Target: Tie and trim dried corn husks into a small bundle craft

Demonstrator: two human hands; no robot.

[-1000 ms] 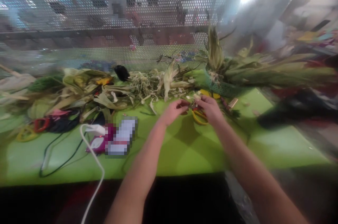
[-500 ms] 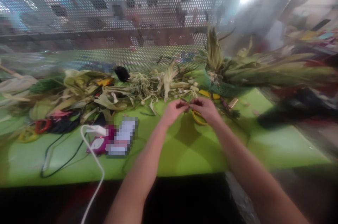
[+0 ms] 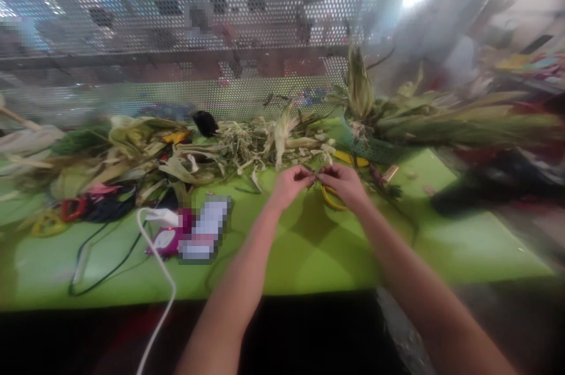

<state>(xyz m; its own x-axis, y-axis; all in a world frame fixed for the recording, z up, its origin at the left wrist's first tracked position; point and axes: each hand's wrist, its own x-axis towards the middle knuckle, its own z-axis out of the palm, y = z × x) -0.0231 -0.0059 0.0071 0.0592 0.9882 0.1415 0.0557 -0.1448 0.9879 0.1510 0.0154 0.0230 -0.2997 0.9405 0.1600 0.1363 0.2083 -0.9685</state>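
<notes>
My left hand [image 3: 293, 186] and my right hand [image 3: 342, 184] meet above the green table [image 3: 282, 263], fingertips pinched close together. Between them is something small, thin and dark [image 3: 316, 178], too blurred to name. Just beneath my right hand lies a yellow ring-shaped handle [image 3: 331, 198], partly hidden by it. Beyond the hands, dry corn husks [image 3: 279, 136] and pale husk scraps [image 3: 241, 142] are strewn along the back of the table.
To the left lie a phone [image 3: 205, 228], a magenta box [image 3: 170, 239] with a white cable [image 3: 165, 275], and red-handled scissors [image 3: 73, 209]. At the right back stands a green basket [image 3: 375, 148] with long husks. A perforated metal panel [image 3: 273, 27] rises behind.
Both hands stay in nearly the same place, still pinched together. A little more of the small dark thing shows between the fingertips. The view has shifted very slightly.
</notes>
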